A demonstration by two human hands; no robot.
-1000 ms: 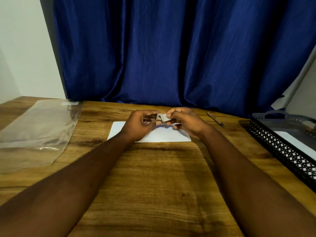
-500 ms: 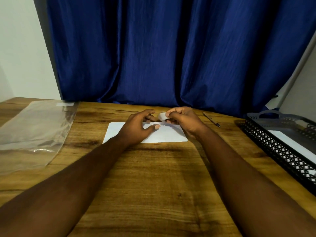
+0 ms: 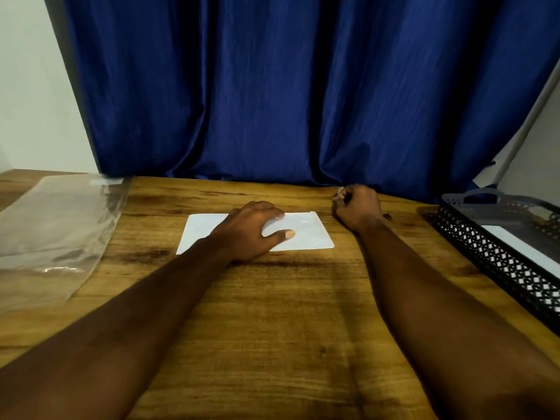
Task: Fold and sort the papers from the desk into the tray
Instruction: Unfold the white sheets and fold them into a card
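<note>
A folded white paper (image 3: 306, 234) lies flat on the wooden desk (image 3: 272, 313), towards the back. My left hand (image 3: 251, 231) rests palm down on the paper's middle, fingers spread, gripping nothing. My right hand (image 3: 357, 207) is off the paper's right edge, curled into a fist on the desk, with a small white piece (image 3: 340, 191) pinched at its fingertips. The black mesh tray (image 3: 485, 253) stands at the right edge, with a white sheet (image 3: 515, 250) lying inside it.
A clear plastic sleeve (image 3: 54, 225) lies on the left side of the desk. A dark pen (image 3: 388, 216) pokes out from behind my right hand. A blue curtain (image 3: 272, 86) hangs right behind the desk's far edge.
My hands have parted. The right hand carried the small white piece off to the right, beside the pen. The left hand dropped flat onto the paper.
</note>
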